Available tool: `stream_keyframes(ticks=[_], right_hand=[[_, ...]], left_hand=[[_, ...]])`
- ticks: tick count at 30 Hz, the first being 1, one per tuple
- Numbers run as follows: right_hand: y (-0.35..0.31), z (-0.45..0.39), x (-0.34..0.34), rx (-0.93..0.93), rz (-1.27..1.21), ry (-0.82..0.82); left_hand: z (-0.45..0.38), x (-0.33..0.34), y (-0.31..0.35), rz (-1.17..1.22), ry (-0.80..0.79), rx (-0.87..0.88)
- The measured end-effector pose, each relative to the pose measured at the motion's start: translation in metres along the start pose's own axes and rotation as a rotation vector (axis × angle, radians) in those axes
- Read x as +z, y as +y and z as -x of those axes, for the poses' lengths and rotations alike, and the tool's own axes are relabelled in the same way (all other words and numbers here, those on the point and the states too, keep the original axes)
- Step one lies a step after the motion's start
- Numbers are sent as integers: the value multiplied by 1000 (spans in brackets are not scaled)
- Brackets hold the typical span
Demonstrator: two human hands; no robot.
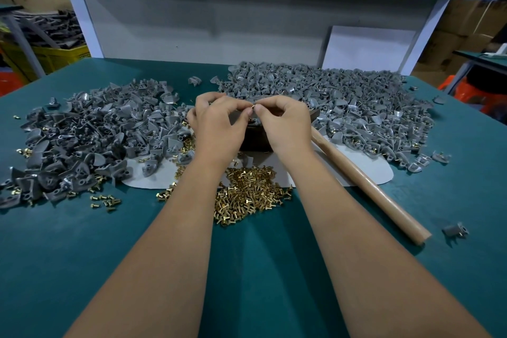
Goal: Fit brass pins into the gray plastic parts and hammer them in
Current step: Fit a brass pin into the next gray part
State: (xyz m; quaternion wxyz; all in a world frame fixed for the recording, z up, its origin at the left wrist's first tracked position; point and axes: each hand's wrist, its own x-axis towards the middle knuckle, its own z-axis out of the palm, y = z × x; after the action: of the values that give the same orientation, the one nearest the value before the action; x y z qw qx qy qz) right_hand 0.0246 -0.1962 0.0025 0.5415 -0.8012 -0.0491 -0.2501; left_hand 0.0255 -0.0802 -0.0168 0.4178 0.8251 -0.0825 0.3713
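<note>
My left hand [216, 123] and my right hand [285, 125] meet above a dark block [256, 141] in the middle of the green table. The right hand's thumb and forefinger pinch a small brass pin [252, 106]. The left hand's curled fingers hold a gray plastic part, mostly hidden behind the fingers, right at the pin. A heap of loose brass pins [247, 192] lies just in front of my wrists. The hammer's wooden handle [367, 184] lies to the right, its head hidden behind my right hand.
A large pile of gray parts [90, 137] covers the left of the table and another pile of gray parts [356, 101] the back right. A pale mat [381, 170] lies under the work spot. One stray gray part [455, 230] sits near the handle's end.
</note>
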Motion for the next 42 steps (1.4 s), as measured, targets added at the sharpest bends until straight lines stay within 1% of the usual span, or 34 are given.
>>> stream_keyframes(ticks=[3,8,12,15,17,26,33,39,42], right_hand=[[-2,0,1,-3,12,8],[-3,1,2,-1,35,23],[1,-1,-1,9,79,34],[3,-2,-1,22,143,-18],[4,-1,-1,23,182,-56],[4,1,-1,-25,303,-81],[3,2,-1,-29,321,-78],[2,0,-1,-95,510,-104],[1,0,1,-60,553,-116]], left_hand=[[0,0,-1,-42,19,43],[0,0,-3,-61,7,25],[-1,1,-9,-93,-110,-151],[-2,2,-10,-127,-199,-179],[-2,3,-10,-133,-221,-181],[-1,1,-7,-85,-226,-212],[-1,-1,-6,-80,-234,-219],[0,-1,-5,-60,-212,-227],[0,-2,-4,-40,-222,-233]])
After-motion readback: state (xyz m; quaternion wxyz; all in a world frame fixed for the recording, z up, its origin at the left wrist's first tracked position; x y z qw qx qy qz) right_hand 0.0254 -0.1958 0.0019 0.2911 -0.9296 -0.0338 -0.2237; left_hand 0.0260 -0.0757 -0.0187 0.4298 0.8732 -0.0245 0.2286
